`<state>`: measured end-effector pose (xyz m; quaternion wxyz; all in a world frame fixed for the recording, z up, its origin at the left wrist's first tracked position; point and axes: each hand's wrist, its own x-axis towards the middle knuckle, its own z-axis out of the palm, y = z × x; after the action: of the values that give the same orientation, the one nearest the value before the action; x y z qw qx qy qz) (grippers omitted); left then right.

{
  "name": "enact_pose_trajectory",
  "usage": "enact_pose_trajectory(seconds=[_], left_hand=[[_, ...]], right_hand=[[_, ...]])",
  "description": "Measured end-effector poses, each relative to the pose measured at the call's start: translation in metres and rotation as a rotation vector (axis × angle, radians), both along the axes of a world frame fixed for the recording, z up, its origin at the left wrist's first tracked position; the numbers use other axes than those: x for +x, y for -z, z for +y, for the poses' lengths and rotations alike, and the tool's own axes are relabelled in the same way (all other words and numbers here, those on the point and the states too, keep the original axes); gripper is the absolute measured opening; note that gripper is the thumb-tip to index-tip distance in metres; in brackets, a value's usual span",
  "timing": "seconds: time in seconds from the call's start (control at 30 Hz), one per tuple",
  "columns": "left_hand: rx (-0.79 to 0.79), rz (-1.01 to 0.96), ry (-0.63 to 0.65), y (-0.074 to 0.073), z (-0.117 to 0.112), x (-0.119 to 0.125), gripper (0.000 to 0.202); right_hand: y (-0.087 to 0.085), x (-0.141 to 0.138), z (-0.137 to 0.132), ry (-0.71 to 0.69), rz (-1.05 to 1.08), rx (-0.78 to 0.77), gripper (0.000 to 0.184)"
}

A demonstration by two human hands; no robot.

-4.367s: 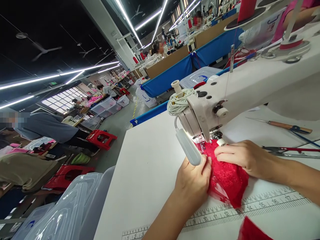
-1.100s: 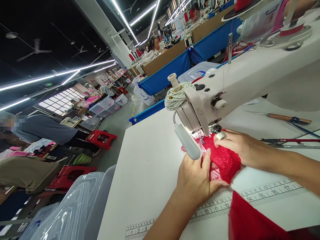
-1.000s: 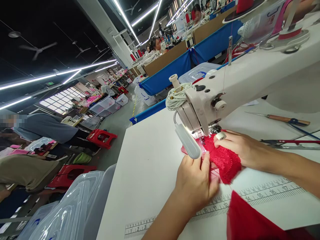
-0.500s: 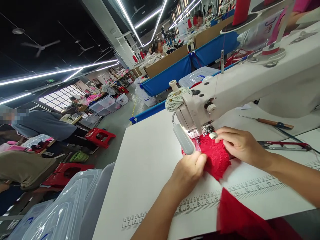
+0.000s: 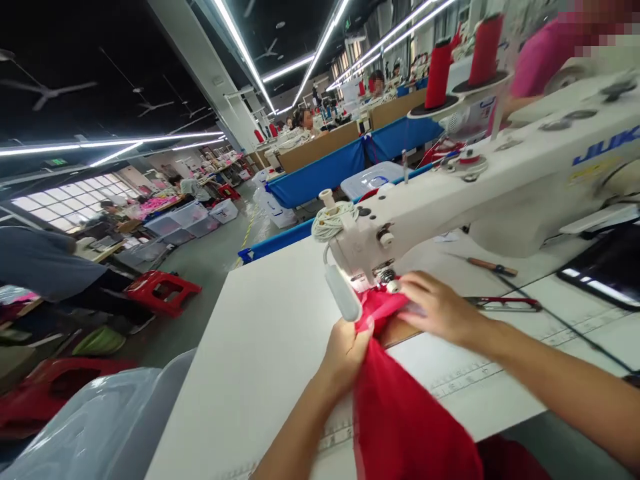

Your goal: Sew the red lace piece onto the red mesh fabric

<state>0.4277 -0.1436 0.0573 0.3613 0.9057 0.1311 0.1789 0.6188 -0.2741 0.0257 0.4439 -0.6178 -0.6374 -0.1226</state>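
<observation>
The left hand [image 5: 345, 350] pinches red cloth [image 5: 405, 420] in front of the sewing machine [image 5: 450, 207]; the right hand [image 5: 443, 310], fingers half spread, is at its edge, grip unclear. The step looks like positioning; the next move calls for flattening it beneath the machine.

Made of thin, soft cloth by its look: the red fabric [image 5: 410, 427], matt and smooth, slightly sheer along one edge. On the sewing machine [image 5: 450, 193], a hard, smooth, off-white casing with mild gloss. On the lamp [image 5: 343, 293], smooth grey plastic, probably. For the worktop [image 5: 250, 347], a pale and even surface, rather matt. On the awl [image 5: 493, 267], a wooden handle and a thin metal spike. On the spools [image 5: 438, 75], matt wound thread. For the stool [image 5: 163, 292], shiny red plastic; for the storage box [image 5: 85, 427], clear plastic, very glossy.
</observation>
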Motion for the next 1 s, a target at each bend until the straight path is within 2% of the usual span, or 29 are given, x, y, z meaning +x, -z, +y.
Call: enact_pose_trajectory(seconds=[0.13,0.2,0.3,0.37,0.4,0.53,0.57,0.67,0.77,0.8,0.9,0.93,1.0], left_hand=[[0.351,-0.171,0.103,-0.001,-0.004,0.001,0.047],[0.481,-0.275,0.148,-0.001,-0.003,0.004,0.044],[0.604,-0.372,0.233,0.0,0.001,0.007,0.045],[0.663,-0.368,0.262,0.001,0.003,0.007,0.044],[0.69,-0.349,0.267,0.003,0.004,0.007,0.042],[0.807,-0.343,0.25,0.013,0.011,0.005,0.021],[0.835,-0.351,0.234,0.015,0.012,0.005,0.018],[0.868,-0.35,0.11,0.016,0.013,0.002,0.031],[0.734,-0.27,-0.035,0.012,0.009,-0.003,0.038],[0.608,-0.21,-0.038,0.01,0.008,-0.003,0.037],[0.071,-0.057,0.017,0.009,0.008,-0.001,0.03],[-0.057,-0.022,0.015,0.009,0.009,0.001,0.028],[-0.146,0.007,-0.016,0.009,0.012,0.005,0.026]], right_hand=[[-0.009,-0.005,-0.005,0.022,-0.116,-0.109,0.018],[-0.013,-0.004,-0.007,-0.057,-0.188,-0.182,0.016],[-0.017,-0.004,-0.005,-0.226,-0.134,-0.339,0.056],[-0.019,-0.006,-0.002,-0.218,-0.122,-0.427,0.065],[-0.019,-0.007,0.0,-0.182,-0.146,-0.452,0.06],[-0.018,-0.01,0.006,-0.083,-0.196,-0.465,0.014],[-0.017,-0.011,0.006,-0.075,-0.185,-0.462,0.008],[-0.017,-0.013,0.004,-0.098,-0.128,-0.442,0.015],[-0.017,-0.016,0.0,-0.165,-0.016,-0.398,0.022],[-0.016,-0.017,0.0,-0.179,0.029,-0.387,0.022],[-0.012,-0.014,0.002,-0.169,0.164,-0.378,0.017],[-0.011,-0.013,0.003,-0.153,0.205,-0.374,0.013],[-0.008,-0.011,0.005,-0.119,0.285,-0.364,0.012]])
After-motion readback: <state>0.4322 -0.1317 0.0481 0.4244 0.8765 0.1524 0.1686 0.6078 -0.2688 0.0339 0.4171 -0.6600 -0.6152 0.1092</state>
